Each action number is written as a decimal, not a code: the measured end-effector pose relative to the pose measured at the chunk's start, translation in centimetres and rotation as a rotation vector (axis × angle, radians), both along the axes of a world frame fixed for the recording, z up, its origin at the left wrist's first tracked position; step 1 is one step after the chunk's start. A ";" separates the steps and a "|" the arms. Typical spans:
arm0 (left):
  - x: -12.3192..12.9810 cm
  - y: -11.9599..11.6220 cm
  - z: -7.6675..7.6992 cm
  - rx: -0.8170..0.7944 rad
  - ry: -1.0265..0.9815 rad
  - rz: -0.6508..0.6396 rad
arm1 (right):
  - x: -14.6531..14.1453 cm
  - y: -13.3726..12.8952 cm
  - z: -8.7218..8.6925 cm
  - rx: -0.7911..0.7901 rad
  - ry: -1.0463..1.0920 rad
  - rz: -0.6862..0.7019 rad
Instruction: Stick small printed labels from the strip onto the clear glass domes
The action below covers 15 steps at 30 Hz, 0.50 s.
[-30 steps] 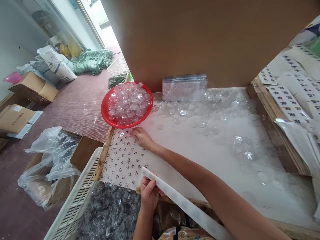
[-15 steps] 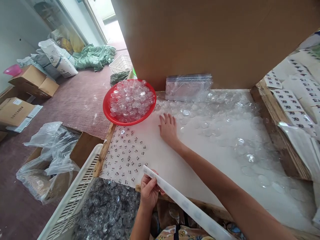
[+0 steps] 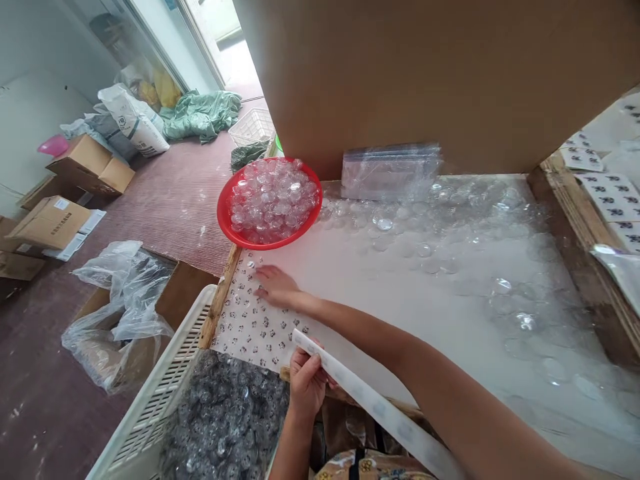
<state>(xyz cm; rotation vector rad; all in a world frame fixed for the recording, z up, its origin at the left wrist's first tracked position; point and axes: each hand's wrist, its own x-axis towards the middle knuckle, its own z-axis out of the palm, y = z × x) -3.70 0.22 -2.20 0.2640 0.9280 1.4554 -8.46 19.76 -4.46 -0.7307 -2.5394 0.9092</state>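
My left hand [image 3: 307,381] pinches the end of a long white strip [image 3: 373,405] with faint grey prints, which slants down to the lower right. Reaching across to the left, my right hand [image 3: 277,287] is over a white sheet [image 3: 250,327] dotted with small black panda-like prints. Its fingers are spread and slightly blurred, with nothing visible in them. Close to its fingertips lies a clear round disc [image 3: 251,265] on the sheet. Behind it stands a red basin [image 3: 230,230] heaped with clear discs [image 3: 275,200].
Loose clear discs [image 3: 500,287] lie along the table's back and right. Clear plastic bags [image 3: 390,173] lean on a tall cardboard panel [image 3: 415,80]. A white basket [image 3: 165,373] at lower left holds dark-printed clear pieces [image 3: 225,413]. Wooden edging [image 3: 220,293] borders the table.
My right hand has moved left and a little nearer, from the bare white surface to the printed sheet. My left hand still holds the strip. The view has shifted slightly.
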 end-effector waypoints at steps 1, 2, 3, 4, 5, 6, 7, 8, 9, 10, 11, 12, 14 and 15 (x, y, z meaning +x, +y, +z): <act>0.0 0.0 0.0 0.004 -0.002 0.004 | -0.6 -1.4 0.0 0.006 0.004 0.049; 0.0 -0.1 0.0 0.011 -0.004 0.009 | -1.2 -2.9 0.0 0.016 0.019 0.106; 0.0 -0.1 0.0 0.021 -0.005 0.014 | -1.8 -4.3 0.1 0.030 0.042 0.170; 0.1 -0.2 0.0 0.035 -0.005 0.017 | -2.4 -5.5 0.2 0.045 0.075 0.238; 0.1 -0.3 0.0 0.052 -0.005 0.017 | -2.9 -6.5 0.3 0.053 0.115 0.305; 0.1 -0.3 0.0 0.071 -0.007 0.014 | -3.3 -7.3 0.4 0.052 0.157 0.363; 0.2 -0.4 0.0 0.086 -0.010 0.008 | -3.6 -7.7 0.5 0.039 0.193 0.405; 0.2 -0.4 0.0 0.097 -0.016 0.004 | -3.7 -7.8 0.6 0.018 0.221 0.420; 0.3 -0.5 0.0 0.104 -0.024 0.004 | -3.7 -7.5 0.7 -0.008 0.241 0.404; 0.3 -0.5 0.0 0.104 -0.035 0.007 | -3.5 -6.9 0.8 -0.032 0.252 0.364; 0.4 -0.5 0.0 0.101 -0.047 0.009 | -3.3 -6.1 0.9 -0.048 0.256 0.303; 0.5 -0.4 0.0 0.097 -0.059 0.009 | -3.0 -5.1 0.9 -0.056 0.259 0.225; 0.6 -0.4 -0.1 0.097 -0.087 0.005 | -2.6 -2.6 0.9 -0.051 0.247 0.076; 0.6 -0.4 -0.2 0.098 -0.102 0.000 | -2.6 -1.3 0.9 -0.040 0.232 0.014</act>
